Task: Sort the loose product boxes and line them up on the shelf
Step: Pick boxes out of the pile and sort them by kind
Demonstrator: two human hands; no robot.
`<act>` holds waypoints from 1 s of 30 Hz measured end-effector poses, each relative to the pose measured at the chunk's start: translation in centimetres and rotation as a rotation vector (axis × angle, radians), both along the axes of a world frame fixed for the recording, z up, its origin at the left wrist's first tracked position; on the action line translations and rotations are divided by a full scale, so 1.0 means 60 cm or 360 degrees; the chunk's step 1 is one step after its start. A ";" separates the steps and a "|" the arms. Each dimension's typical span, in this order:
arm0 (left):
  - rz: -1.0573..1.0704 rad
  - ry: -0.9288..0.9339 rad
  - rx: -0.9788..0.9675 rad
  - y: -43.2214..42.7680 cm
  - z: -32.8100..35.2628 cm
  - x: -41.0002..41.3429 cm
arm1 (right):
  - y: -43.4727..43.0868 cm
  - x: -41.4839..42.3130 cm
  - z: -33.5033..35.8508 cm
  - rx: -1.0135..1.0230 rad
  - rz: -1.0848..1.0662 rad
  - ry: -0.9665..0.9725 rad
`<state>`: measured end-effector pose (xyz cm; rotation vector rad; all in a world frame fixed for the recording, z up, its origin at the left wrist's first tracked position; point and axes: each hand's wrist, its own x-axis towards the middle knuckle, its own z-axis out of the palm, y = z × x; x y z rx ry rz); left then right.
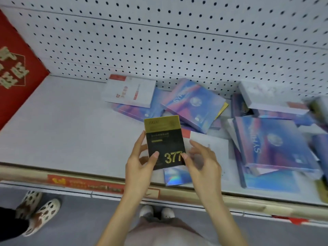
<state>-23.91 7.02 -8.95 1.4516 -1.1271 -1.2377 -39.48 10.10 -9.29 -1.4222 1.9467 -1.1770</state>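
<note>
Pinching black-and-gold rectangular cardboard box (164,142) near its lower left corner with left hand (140,164), thumb on front. Touching its right edge with thumb of right hand (204,160), fingers spread loose. Held above white metal shelf (62,132); beyond and right of hands, jumbled blue-purple iridescent flat boxes (192,103).

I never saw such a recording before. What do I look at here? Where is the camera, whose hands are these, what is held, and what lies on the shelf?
There is no machine: a person wears one wide-angle camera on the head, looking down at their own two bare hands. The left hand grips a black cardboard box with a gold top and the number 377; the right hand touches its right edge with the thumb. On the white shelf lie loose, unsorted boxes: shiny blue-purple flat boxes and a white box with red print. Behind is a white pegboard wall.
</note>
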 end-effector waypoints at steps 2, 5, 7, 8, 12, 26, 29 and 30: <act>0.0024 0.0067 0.0011 -0.004 0.005 0.009 | -0.029 -0.020 0.012 -0.0071 -0.0168 -0.0121; 0.0071 0.0117 0.0020 -0.010 0.010 0.025 | -0.089 -0.060 0.023 0.0004 -0.0321 -0.0110; 0.0091 0.0120 0.0027 -0.012 0.013 0.034 | -0.125 -0.079 0.027 0.0131 -0.0252 0.0105; 0.0102 0.0124 0.0024 -0.012 0.013 0.038 | -0.138 -0.084 0.027 0.0180 -0.0219 0.0172; 0.0138 0.0167 0.0045 -0.011 0.015 0.045 | -0.174 -0.086 0.029 0.0330 -0.0256 0.0036; 0.0010 0.0324 0.0013 -0.023 0.034 0.054 | -0.117 -0.117 0.085 0.0198 -0.0565 -0.1251; -0.0043 0.0380 -0.0015 -0.010 0.046 0.033 | -0.056 -0.131 0.093 0.0066 -0.0596 -0.1646; -0.0062 0.0391 -0.0020 -0.003 0.051 0.025 | -0.037 -0.139 0.096 -0.0001 -0.0590 -0.1779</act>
